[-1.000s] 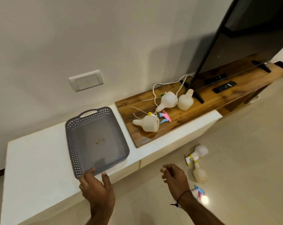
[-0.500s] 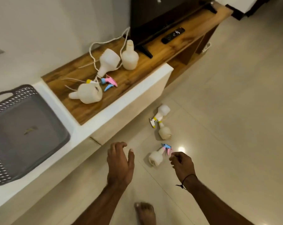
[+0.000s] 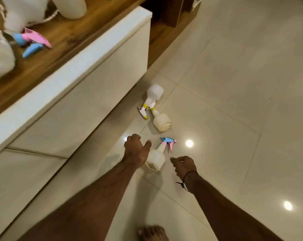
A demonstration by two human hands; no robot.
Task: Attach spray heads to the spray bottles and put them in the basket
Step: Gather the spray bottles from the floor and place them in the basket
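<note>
Three white spray bottles lie on the tiled floor. The nearest bottle (image 3: 156,159) has a pink and blue spray head (image 3: 168,142) on it. My left hand (image 3: 136,152) hovers just left of it, fingers apart, empty. My right hand (image 3: 183,165) is just right of it, loosely curled, holding nothing. Farther off, a bottle (image 3: 153,93) with a white and yellow head (image 3: 143,111) and a cream bottle (image 3: 161,121) lie neck to neck. On the wooden top a loose pink and blue spray head (image 3: 31,40) lies beside more white bottles (image 3: 1,58). The basket is out of view.
A white ledge (image 3: 74,70) with a wooden top (image 3: 63,35) runs along the left, its front face close to the bottles. My bare foot (image 3: 152,233) shows at the bottom edge. Glossy floor tiles (image 3: 234,101) stretch to the right.
The view has swung down from the ledge and basket to the floor. Both hands have dropped and moved close around the pink-headed bottle on the floor.
</note>
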